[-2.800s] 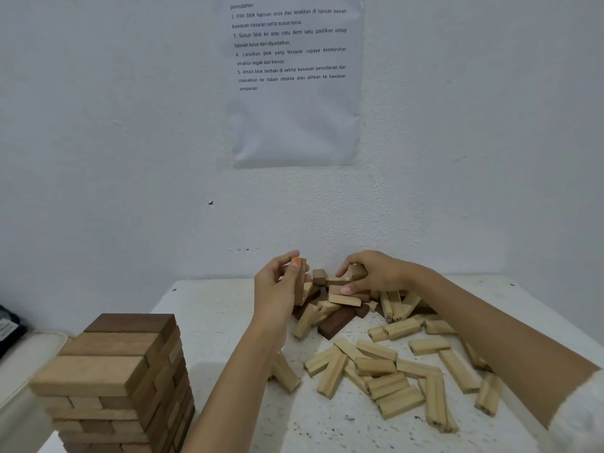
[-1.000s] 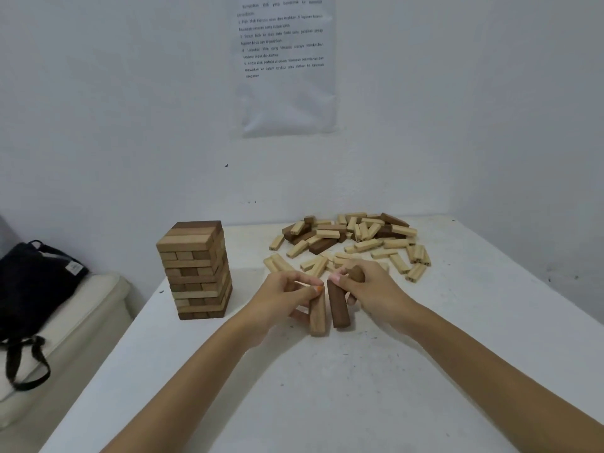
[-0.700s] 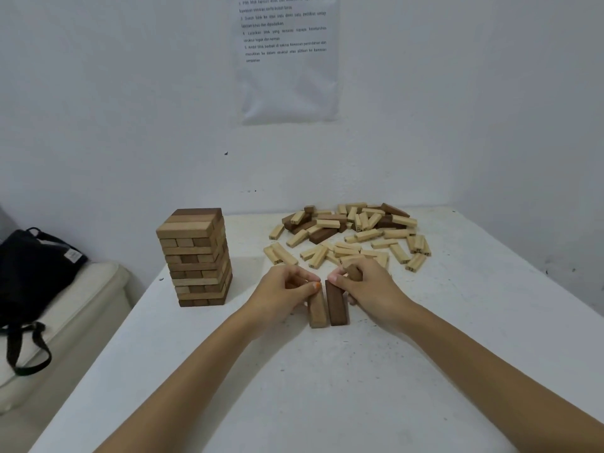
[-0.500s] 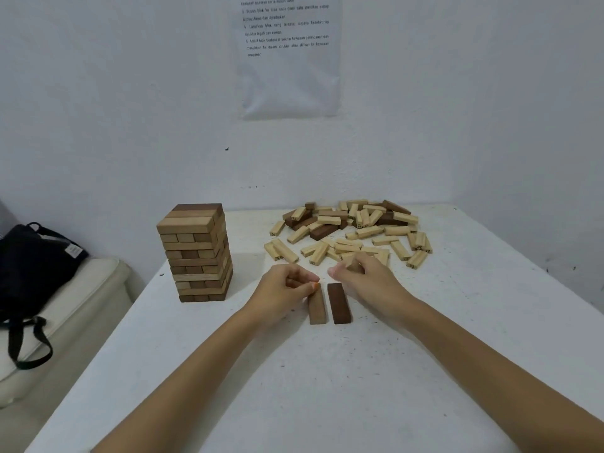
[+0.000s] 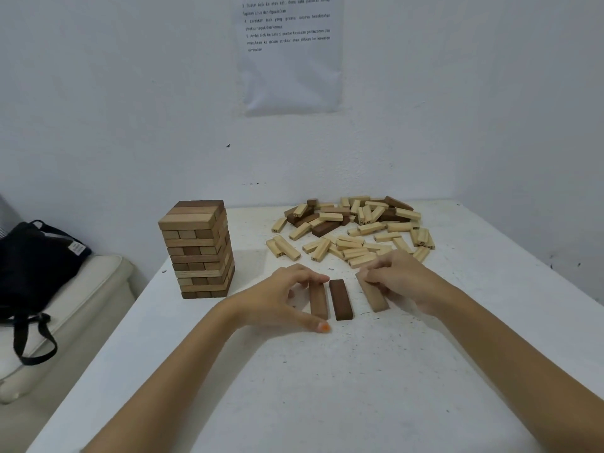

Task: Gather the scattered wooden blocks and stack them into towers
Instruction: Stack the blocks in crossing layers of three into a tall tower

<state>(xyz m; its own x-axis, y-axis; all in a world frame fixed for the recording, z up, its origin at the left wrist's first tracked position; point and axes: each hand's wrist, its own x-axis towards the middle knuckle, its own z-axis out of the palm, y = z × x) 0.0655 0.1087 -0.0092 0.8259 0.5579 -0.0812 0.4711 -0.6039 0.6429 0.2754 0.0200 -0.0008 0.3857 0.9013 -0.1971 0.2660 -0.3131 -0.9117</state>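
The three blocks in the middle of the tabletop (image 5: 327, 387) are laid flat and side by side, I think, because they are to be the bottom layer of a new tower. The mid-brown block (image 5: 318, 302) and the dark block (image 5: 341, 299) lie parallel with only a thin gap, while the tan block (image 5: 372, 294) is a little apart toward the right edge and turned at an angle, so it is not yet in line. The left hand (image 5: 281, 299) arches over the mid-brown block, fingertips at its far end and thumb at its near end, pinching it lengthwise, it seems in order to keep it square. The right hand (image 5: 402, 279) has its fingers curled on the far end of the tan block, whose near end rests on the tabletop. Both forearms reach in low from the near edge. The finished tower (image 5: 199, 250) stands by the left edge, and the loose blocks (image 5: 353, 230) wait in a heap toward the far edge.
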